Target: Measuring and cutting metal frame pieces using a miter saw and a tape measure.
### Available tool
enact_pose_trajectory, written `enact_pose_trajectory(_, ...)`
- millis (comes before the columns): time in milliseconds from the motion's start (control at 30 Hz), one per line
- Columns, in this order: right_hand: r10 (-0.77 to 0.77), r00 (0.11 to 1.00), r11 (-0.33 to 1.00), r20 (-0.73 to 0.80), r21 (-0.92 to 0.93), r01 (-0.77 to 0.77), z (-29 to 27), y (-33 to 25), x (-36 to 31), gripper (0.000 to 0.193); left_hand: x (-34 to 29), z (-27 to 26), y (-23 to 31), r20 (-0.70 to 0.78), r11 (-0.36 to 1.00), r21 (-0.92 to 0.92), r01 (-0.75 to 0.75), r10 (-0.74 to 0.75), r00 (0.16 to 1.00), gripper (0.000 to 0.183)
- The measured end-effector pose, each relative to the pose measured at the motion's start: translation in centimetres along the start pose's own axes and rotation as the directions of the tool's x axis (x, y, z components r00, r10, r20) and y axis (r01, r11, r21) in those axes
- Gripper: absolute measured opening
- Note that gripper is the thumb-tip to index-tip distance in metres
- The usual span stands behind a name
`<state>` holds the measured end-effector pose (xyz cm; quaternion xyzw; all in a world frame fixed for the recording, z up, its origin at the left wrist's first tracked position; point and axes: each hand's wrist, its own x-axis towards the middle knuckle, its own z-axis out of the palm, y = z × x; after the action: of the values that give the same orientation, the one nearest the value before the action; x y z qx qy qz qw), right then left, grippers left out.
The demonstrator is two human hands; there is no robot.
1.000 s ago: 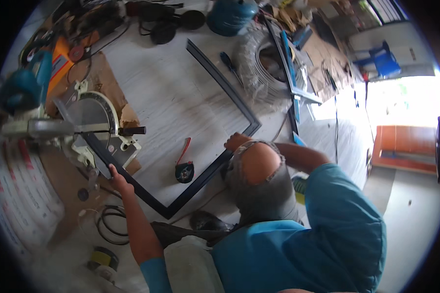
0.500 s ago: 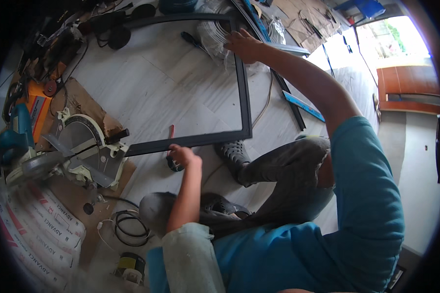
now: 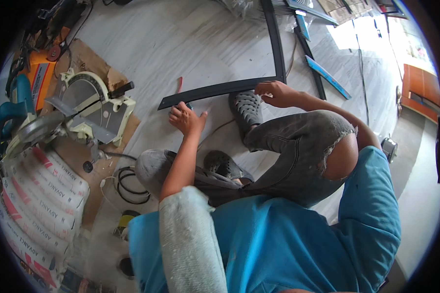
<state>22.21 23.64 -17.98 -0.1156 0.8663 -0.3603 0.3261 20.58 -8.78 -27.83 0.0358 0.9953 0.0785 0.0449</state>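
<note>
A dark rectangular frame (image 3: 220, 89) lies on the pale floor, with its loose end toward the left. My left hand (image 3: 187, 119) hovers at its near edge close to that end. The thumb stands away from the fingers. Below these fingers a small dark and teal tool (image 3: 189, 105) is mostly covered, so its kind is unclear. A thin red piece (image 3: 180, 84) shows beyond the frame. My right hand (image 3: 277, 94) is at the frame's near right corner, loosely curled with the fingertips pointing left; nothing shows in it. Whether it touches the frame is unclear.
A mitre saw (image 3: 90, 107) stands on cardboard at left, above white printed sacks (image 3: 44, 195). A coiled black cable (image 3: 132, 185) lies near my knee. My grey clog (image 3: 247, 110) is beside the frame. Dark strips and a blue bar (image 3: 327, 77) lie to the right.
My right hand has come from the frame's far corner to its near right corner. The frame has shifted right, away from the saw. My left hand is now over the small tool.
</note>
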Motion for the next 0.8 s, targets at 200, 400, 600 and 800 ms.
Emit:
enact_pose_trajectory(200, -0.126, 0.963, 0.855, -0.240, -0.519, -0.017, 3.6, 1.9, 4.4, 0.060, 1.4, 0.0, -3.2, 0.392, 0.979, -0.112, 0.173, -0.116, 0.913, 0.089)
enact_pose_trajectory(400, 0.144, 0.974, 0.797, -0.176, -0.563, -0.220, 1.8, 4.4, 1.8, 0.055, 0.0, -6.0, -1.7, 0.931, 0.930, -0.252, 0.266, 0.157, 0.330, 0.070)
enact_pose_trajectory(600, 0.117, 0.954, 0.768, 0.275, 0.584, -0.263, 2.4, -2.4, 2.9, 0.040, -1.0, -6.9, 4.2, 0.834, 0.422, -0.457, 0.783, 0.509, 0.213, 0.048)
enact_pose_trajectory(800, 0.147, 0.912, 0.450, 0.382, 0.796, -0.406, 3.1, -3.0, -0.1, 0.039, 2.0, -7.0, 8.6, 0.754, 0.639, -0.656, 0.401, 0.571, 0.325, 0.028)
